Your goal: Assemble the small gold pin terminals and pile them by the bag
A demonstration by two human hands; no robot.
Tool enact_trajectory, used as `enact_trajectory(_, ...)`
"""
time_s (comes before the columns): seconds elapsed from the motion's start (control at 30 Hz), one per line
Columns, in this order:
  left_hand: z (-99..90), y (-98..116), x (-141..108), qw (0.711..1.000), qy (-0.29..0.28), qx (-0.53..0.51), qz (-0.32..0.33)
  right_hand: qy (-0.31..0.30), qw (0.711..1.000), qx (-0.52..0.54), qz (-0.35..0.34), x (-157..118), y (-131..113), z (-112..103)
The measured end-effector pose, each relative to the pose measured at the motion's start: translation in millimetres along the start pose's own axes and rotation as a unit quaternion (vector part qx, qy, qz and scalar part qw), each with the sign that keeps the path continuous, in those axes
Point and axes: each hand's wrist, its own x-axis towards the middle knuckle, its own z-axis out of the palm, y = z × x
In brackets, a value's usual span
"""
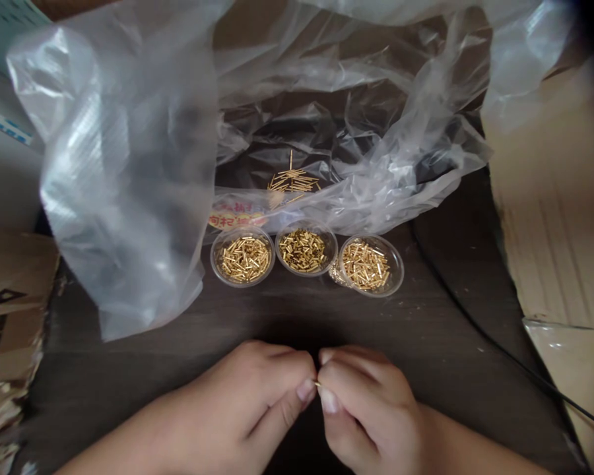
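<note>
My left hand (272,389) and my right hand (369,402) meet at the front of the dark table, thumbs and forefingers pinched. A tiny gold-coloured metal pin (317,384) shows between the fingertips, gripped from both sides; most of it is covered. Beyond my hands stand clear round plastic cups in a row. The left cup (214,269) and the right cup (399,272) hold short bright gold pins, while the middle cup (333,257) holds darker, brassy tubes. Longer thin gold pins (297,179) lie loosely on the clear plastic bag behind them.
The large crumpled plastic bag (129,165) spreads over the back and left of the table. A black cable (455,300) runs down the right side. Cardboard (549,198) borders the right, and a torn cardboard box (10,316) stands at left.
</note>
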Motion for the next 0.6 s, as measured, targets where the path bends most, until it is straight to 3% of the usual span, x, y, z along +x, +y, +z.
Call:
enact_trajectory(0.4,1.4,-2.5,-0.6,1.0,0.0,0.03,0.009,0.02,0.997,0.076,0.006,5.5,2.6,-4.0)
enact_trajectory(0.6,3.9,-4.0,0.0,0.995,0.024,0.082,0.041,-0.003,0.991,0.128,0.036,9.5,2.0,-7.1)
